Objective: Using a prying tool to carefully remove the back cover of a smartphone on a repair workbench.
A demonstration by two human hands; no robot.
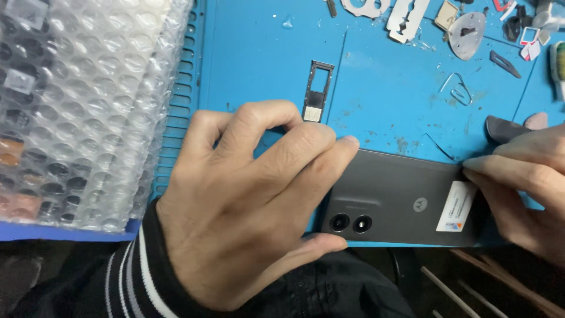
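A dark grey phone lies back up at the near edge of a blue work mat, its two camera lenses toward me and a white sticker near its right end. My left hand grips the phone's left end, thumb on the near edge, fingers over the far edge. My right hand presses fingertips on the phone's right end beside the sticker. A small metal card tray lies on the mat just beyond my left fingers.
Bubble wrap covers the left side. At the far right of the mat lie a bent paper clip, a grey pick, a flat metal tool, a black blade-shaped piece and small parts.
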